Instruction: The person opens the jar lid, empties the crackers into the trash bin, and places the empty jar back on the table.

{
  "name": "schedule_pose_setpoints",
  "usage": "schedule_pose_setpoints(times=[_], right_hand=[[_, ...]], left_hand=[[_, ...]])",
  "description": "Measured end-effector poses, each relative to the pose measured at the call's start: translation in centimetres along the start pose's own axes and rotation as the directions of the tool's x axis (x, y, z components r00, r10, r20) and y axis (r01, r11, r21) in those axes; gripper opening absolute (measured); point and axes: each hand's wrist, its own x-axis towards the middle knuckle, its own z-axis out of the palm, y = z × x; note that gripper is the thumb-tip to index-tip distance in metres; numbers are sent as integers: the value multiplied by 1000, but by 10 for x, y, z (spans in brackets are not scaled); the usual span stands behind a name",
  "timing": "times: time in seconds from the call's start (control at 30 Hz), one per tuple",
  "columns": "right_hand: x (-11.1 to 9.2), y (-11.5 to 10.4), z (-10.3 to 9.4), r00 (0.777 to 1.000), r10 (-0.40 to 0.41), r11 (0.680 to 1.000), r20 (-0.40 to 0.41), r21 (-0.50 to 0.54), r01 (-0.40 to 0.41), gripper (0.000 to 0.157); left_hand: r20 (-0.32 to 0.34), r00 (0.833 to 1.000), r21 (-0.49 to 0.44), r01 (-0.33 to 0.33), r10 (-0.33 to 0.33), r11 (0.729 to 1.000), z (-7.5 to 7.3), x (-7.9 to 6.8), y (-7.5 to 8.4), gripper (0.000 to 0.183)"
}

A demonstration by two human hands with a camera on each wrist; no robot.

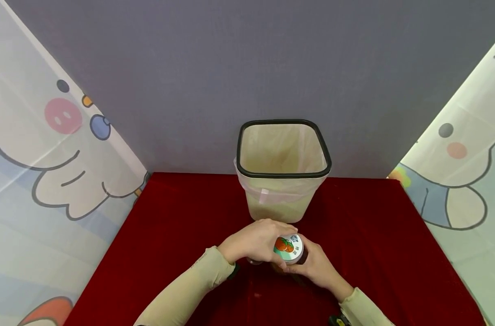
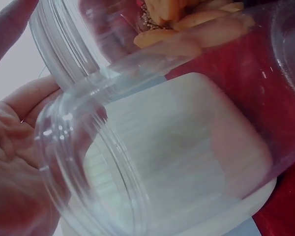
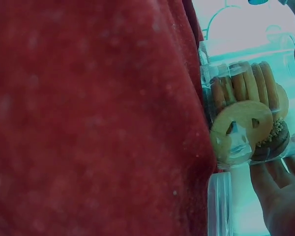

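Observation:
A clear jar of cookies (image 3: pixel 248 118) stands between my hands, its round white lid (image 1: pixel 288 254) printed with an orange fruit. My left hand (image 1: pixel 257 240) curls over the lid's left side, thumb and fingers at its edge. My right hand (image 1: pixel 318 268) grips the jar from the right. Whether the lid sits fully on the threads, I cannot tell. A second clear jar (image 2: pixel 125 167), with no cookies seen in it, shows its threaded rim close up in the left wrist view. In the head view my left hand mostly hides that one.
Just beyond my hands stands a cream bin (image 1: pixel 280 208) with a black rim and a thin liner bag. A red cloth (image 1: pixel 182 217) covers the table. A grey wall (image 1: pixel 190 90) rises behind, and cartoon-printed sheets (image 1: pixel 35 181) hang on both sides.

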Motion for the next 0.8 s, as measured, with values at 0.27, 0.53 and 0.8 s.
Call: schedule_pose_setpoints(times=[0.27, 0.53, 0.8], right_hand=[[1, -4, 7, 998, -23, 999, -62, -24, 22, 80], [1, -6, 7, 999, 4, 1000, -49, -30, -5, 79], [2, -6, 8, 999, 14, 999, -42, -40, -16, 88]], left_hand=[[-217, 968, 166, 161, -123, 973, 13, -9, 13, 79], [-182, 964, 116, 217, -194, 969, 12, -14, 14, 94], [-383, 896, -360, 78, -224, 930, 18, -39, 17, 60]])
